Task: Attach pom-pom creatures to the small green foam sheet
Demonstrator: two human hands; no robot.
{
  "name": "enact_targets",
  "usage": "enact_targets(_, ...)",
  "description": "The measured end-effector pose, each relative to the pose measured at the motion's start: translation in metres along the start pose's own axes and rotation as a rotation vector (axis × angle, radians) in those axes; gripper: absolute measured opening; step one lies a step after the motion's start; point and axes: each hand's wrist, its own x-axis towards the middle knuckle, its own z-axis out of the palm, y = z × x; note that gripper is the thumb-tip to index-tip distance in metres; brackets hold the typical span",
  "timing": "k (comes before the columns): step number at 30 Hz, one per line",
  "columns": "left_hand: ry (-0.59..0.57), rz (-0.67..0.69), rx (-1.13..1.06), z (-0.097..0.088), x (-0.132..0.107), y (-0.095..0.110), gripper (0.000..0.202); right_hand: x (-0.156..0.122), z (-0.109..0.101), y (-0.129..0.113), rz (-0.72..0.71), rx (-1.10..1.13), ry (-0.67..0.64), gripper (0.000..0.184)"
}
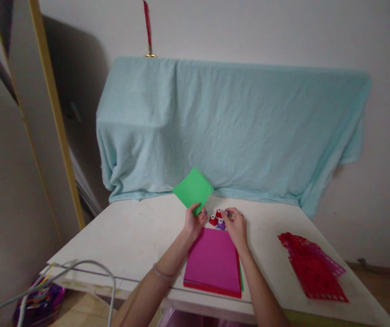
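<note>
My left hand (195,220) is closed on the lower corner of a green paper square (192,189), held tilted up above the white table (130,236). My right hand (235,223) reaches among several small red and purple craft punches (216,220) and its fingers pinch one of them. Just in front of both hands lies a stack of coloured paper sheets (213,261) with a magenta sheet on top and red and green edges showing beneath.
A pile of punched red and pink paper sheets (312,268) lies on the right of the table. A light blue cloth (232,131) covers something large at the back. A grey cable (79,268) arcs at the left front corner, above a purple bag (40,302) on the floor.
</note>
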Motion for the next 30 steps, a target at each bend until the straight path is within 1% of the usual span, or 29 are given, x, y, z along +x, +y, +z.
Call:
enact_targets(8, -0.006, -0.010, -0.024, 0.000, 0.000, 0.001, 0.016, -0.002, 0.001, -0.006, -0.003, 0.037, -0.020, 0.044)
enact_targets(14, -0.002, 0.001, -0.036, 0.004, -0.003, 0.001, 0.014, -0.001, 0.002, -0.003, -0.024, 0.034, -0.042, 0.045)
enact_targets(19, -0.003, -0.010, 0.010, 0.007, -0.004, 0.000, 0.015, -0.001, 0.003, 0.000, -0.038, 0.043, -0.049, 0.043)
enact_targets(24, -0.015, -0.029, 0.042, 0.006, -0.004, -0.002, 0.016, 0.000, 0.004, 0.006, -0.024, 0.006, -0.026, 0.045)
enact_targets(30, -0.002, -0.028, 0.033, 0.006, -0.004, -0.002, 0.015, -0.001, 0.004, 0.005, -0.038, -0.064, -0.023, 0.043)
